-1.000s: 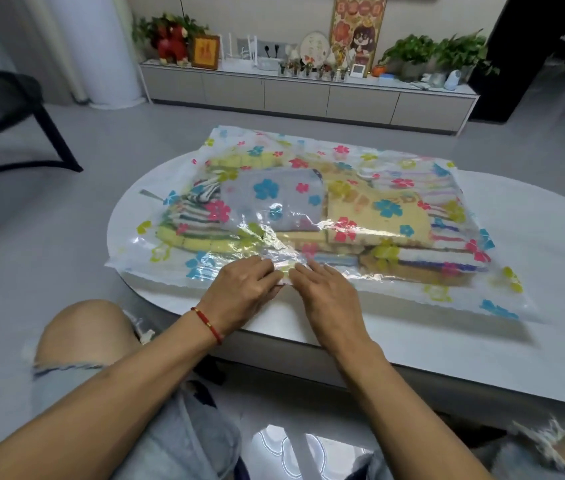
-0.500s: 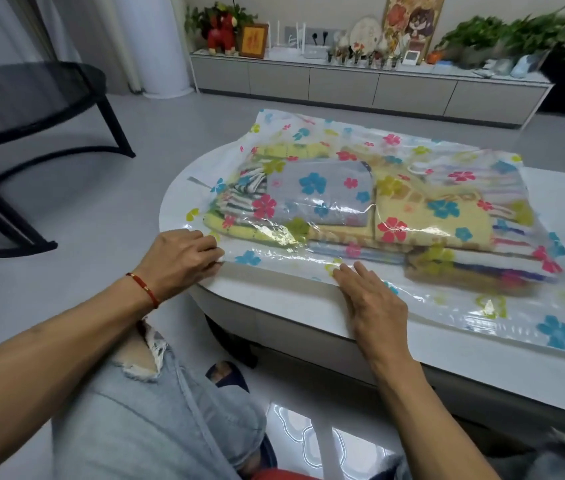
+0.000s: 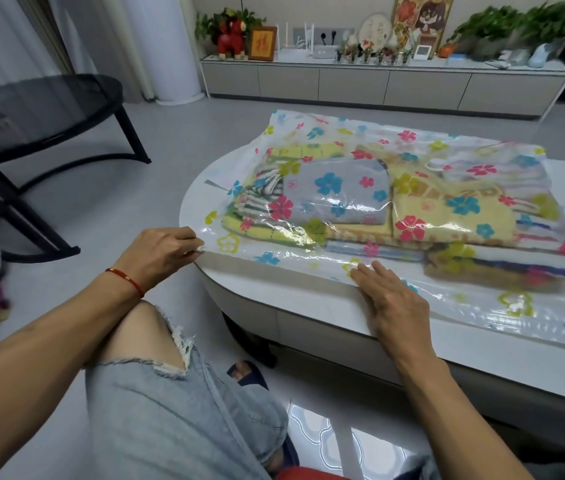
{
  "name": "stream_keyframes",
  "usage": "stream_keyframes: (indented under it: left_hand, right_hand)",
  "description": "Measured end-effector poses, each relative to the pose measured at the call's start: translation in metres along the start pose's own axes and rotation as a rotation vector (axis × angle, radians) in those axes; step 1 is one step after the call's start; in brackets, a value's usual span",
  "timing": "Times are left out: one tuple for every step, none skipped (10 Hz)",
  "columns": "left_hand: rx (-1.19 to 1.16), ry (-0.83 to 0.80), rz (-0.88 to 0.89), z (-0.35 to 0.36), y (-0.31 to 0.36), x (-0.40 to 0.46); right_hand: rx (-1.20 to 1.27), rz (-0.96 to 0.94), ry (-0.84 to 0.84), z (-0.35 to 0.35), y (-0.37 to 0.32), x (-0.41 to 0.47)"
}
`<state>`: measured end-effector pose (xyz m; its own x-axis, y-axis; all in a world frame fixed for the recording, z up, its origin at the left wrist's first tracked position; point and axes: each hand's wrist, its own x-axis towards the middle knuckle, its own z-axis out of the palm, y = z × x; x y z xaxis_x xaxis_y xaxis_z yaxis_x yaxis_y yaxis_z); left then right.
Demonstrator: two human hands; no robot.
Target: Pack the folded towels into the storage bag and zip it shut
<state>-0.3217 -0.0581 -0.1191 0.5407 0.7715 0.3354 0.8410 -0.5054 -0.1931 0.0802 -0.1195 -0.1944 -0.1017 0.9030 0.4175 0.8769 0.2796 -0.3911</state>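
A clear storage bag (image 3: 326, 129) printed with coloured flowers lies flat on the white oval table (image 3: 481, 355). Several folded towels (image 3: 339, 199), grey, yellow and striped, show through the plastic. My left hand (image 3: 161, 251) pinches the bag's near left corner at the table's rounded end. Further right, my right hand (image 3: 391, 303) lies flat with spread fingers, pressing the bag's near edge onto the table. I cannot tell whether the seal under my hands is closed.
A black glass side table (image 3: 52, 109) stands on the floor to the left. A long low cabinet (image 3: 378, 84) with plants and ornaments lines the far wall. My knees in torn jeans (image 3: 170, 393) sit below the table edge.
My left hand slid left along the bag's near edge from the middle to the left corner. My right hand stayed pressed on the edge. The view swung left.
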Motion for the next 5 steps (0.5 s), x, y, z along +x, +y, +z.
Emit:
stream_keyframes:
  left_hand:
    - [-0.040,0.028,-0.074,0.005,-0.011,-0.010]
    - [-0.054,0.034,-0.135,0.003,-0.014,-0.016]
    - [-0.044,-0.069,-0.160,0.000,-0.008,-0.012]
    - [-0.084,-0.076,-0.190,-0.013,0.019,-0.008]
    - [-0.345,0.169,-0.223,-0.033,0.064,0.006]
  right_hand:
    - [0.025,-0.016,-0.005,0.000,0.000,-0.001]
    - [0.054,-0.002,0.048,0.002,0.000,0.000]
    - [0.058,-0.019,0.106,0.001,-0.001,0.003]
    - [0.063,-0.101,0.072,-0.007,-0.010,-0.002]
    - [0.300,-0.010,0.150,-0.033,-0.016,-0.014]
